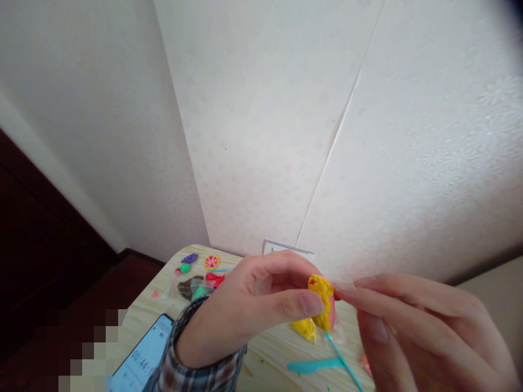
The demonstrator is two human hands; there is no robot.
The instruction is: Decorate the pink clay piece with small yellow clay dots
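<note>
Clock directions centre on the yellow-and-pink clay piece. The patterned wall [253,109] fills 12 o'clock, and the wooden table [261,362] spreads below, from 5 to 10 o'clock.

The right hand [433,332] reaches in from 4 o'clock; its index and middle fingers lie close together, the index tip at the piece's 3 o'clock edge, the thumb apart below. Whether that tip presses on it, I cannot tell. The left hand [265,299], in a plaid sleeve [204,354], comes from 9 o'clock and pinches the piece between thumb and fingers.

A phone [145,354] reading 00:44 lies between 8 and 9 o'clock. The blue knife-like tool [312,366] is at 6, the thin blue stick [345,362] at 5.

The clay piece [321,302] is held up above the table, on edge: bumpy yellow, pink along its 3 o'clock side, 1 red spot near its top. Yellow clay [304,329] sits at 7, brown clay [189,288] at 9, a pink-and-yellow disc [212,262] between 9 and 10.
</note>
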